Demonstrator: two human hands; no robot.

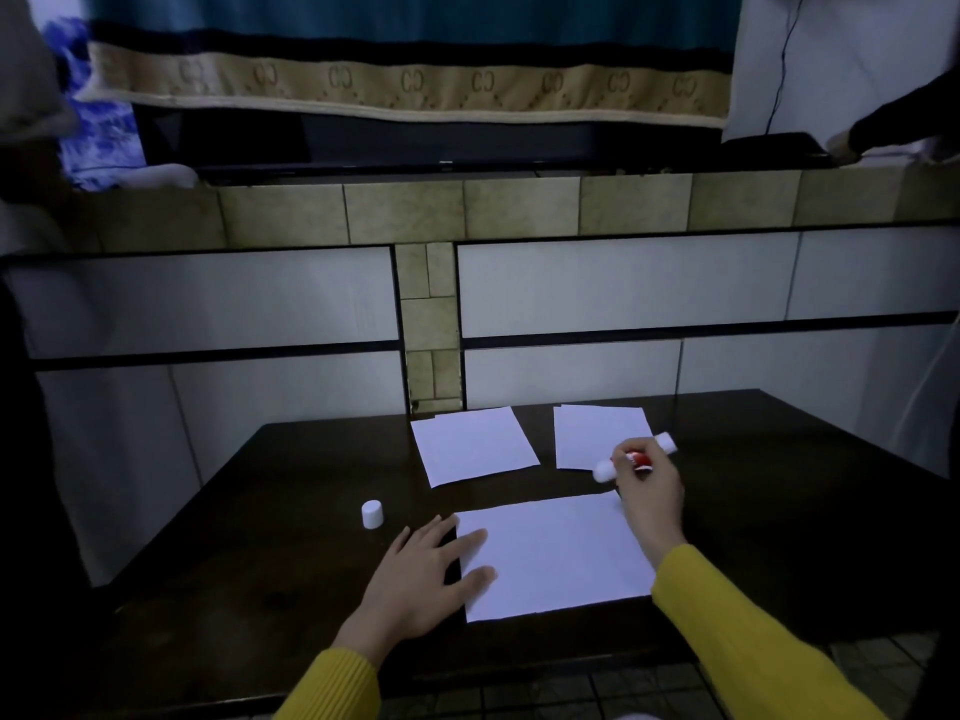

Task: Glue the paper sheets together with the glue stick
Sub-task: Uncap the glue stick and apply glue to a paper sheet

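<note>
Head view: right hand (649, 491) grips the red-and-white glue stick (635, 456), seemingly uncapped; left hand (423, 576) lies flat, fingers spread, on the white sheet (561, 553); cap (372, 513) at ten o'clock.

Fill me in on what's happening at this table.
A person in yellow sleeves is gluing paper. The left hand lies flat with straight fingers on the left edge of the near paper sheet, steadying it. The right hand grips an uncapped glue stick just past that sheet's far right corner. Its white cap stands on the dark table to the left. Two more paper piles, the left pile and the right pile, wait farther back.
</note>
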